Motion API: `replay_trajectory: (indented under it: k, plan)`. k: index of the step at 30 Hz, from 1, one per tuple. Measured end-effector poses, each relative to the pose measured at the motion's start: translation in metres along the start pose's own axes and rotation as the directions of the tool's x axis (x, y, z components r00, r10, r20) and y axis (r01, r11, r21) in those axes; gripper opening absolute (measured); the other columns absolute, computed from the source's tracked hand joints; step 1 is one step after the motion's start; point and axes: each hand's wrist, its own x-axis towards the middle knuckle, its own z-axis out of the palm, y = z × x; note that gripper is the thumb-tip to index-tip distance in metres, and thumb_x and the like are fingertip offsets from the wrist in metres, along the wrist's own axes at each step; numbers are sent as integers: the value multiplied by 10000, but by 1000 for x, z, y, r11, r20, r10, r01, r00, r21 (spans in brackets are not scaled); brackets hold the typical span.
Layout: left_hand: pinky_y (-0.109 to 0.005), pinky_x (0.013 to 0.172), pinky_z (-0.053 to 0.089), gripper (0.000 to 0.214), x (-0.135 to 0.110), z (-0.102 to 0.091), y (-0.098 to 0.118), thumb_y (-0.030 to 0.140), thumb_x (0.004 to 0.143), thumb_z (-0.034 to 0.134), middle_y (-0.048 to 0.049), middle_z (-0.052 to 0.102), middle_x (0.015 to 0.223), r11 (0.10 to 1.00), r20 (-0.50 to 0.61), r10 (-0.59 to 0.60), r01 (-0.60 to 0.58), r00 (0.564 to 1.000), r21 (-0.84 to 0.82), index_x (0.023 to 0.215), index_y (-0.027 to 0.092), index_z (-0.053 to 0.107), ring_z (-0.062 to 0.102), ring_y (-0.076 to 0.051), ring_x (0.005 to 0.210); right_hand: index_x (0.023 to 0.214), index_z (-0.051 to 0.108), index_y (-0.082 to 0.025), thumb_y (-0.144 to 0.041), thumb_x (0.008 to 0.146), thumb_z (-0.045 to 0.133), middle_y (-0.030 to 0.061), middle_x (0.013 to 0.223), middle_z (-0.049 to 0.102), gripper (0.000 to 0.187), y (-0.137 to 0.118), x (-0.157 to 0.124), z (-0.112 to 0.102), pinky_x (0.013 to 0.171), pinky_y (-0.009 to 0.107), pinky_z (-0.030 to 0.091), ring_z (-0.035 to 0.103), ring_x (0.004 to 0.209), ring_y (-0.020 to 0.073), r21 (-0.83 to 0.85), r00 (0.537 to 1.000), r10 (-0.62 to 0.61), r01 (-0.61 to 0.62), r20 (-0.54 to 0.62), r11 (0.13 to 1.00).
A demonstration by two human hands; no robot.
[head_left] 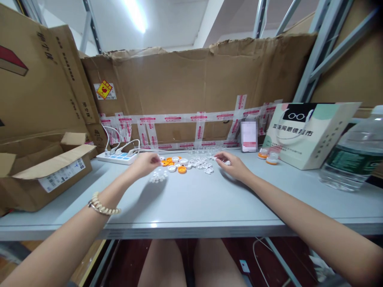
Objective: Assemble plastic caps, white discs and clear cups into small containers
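Observation:
My left hand (147, 164) hovers above the table at the left of the loose parts, fingertips pinched together; whatever is between them is too small to make out. Just below it lies a cluster of tiny white pieces (158, 176). Beside its fingertips are several orange ring-shaped caps (182, 170) and white round caps (171, 168). A pile of white openwork plastic parts (201, 162) spreads toward my right hand (235, 165). That hand rests low with curled fingers, its fingertips on a small white plastic part (213, 158). Clear round pieces (206, 151) stand behind the pile.
A white power strip (117, 157) and an open cardboard box (44, 175) are at left. Toward the right stand a phone (249, 135), two orange-and-clear assembled pieces (271, 158), a paper bag (305, 135) and a large water bottle (353, 155). Taped cardboard (179, 87) walls the back.

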Motion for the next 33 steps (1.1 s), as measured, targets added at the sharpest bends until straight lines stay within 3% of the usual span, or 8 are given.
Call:
replay_trajectory:
  k: [3,6,11,15,27,30,33]
  plan:
    - [-214,626,430,99,-12,16,44,196,743,542,-8,670,745,977,104,184,-171,977,-127,753,179,638,606,-150,703,907,570,-188,-304,793,471,48,799,647,191,-1,-1,-1,665,315,472,603,754,187,13,1000,9,-9,-1,1000]
    - [-220,580,413,81,-17,36,67,175,713,551,-18,657,693,952,142,272,-245,952,-184,698,168,631,594,-153,655,903,570,-192,-300,792,471,41,789,645,184,-1,-2,0,667,314,476,605,746,183,21,1000,9,-9,7,1000]
    - [-234,548,381,81,-11,59,63,183,698,549,-20,619,634,944,130,299,-273,945,-185,640,162,602,551,-154,597,901,571,-202,-290,792,475,25,762,637,170,1,-2,2,682,311,480,600,732,173,37,1000,6,-7,19,999]
    - [-238,544,367,79,-6,66,55,187,700,538,-13,602,621,948,109,287,-266,952,-173,646,164,592,529,-149,581,908,572,-206,-292,794,472,27,766,637,175,1,-2,3,692,314,480,598,738,173,51,1000,9,-10,24,999]
    - [-238,597,414,85,-10,62,55,206,720,533,-32,642,706,956,60,241,-227,969,-185,706,161,604,569,-161,661,913,577,-192,-306,783,481,34,762,640,198,-1,-3,5,701,330,476,590,717,174,60,999,20,-23,41,998]
    - [-230,638,434,156,-4,39,41,245,765,481,-41,663,779,969,23,176,-169,984,-180,770,162,614,590,-156,712,923,577,-189,-313,786,481,40,769,637,208,-1,-3,4,694,327,471,589,724,176,62,999,27,-30,47,998]
    - [-253,693,445,224,1,5,6,292,758,462,-63,669,842,989,-23,57,-60,998,-137,823,151,624,599,-183,783,933,574,-186,-324,788,486,41,776,634,218,-1,-4,4,692,324,467,588,733,177,68,998,27,-30,53,997]
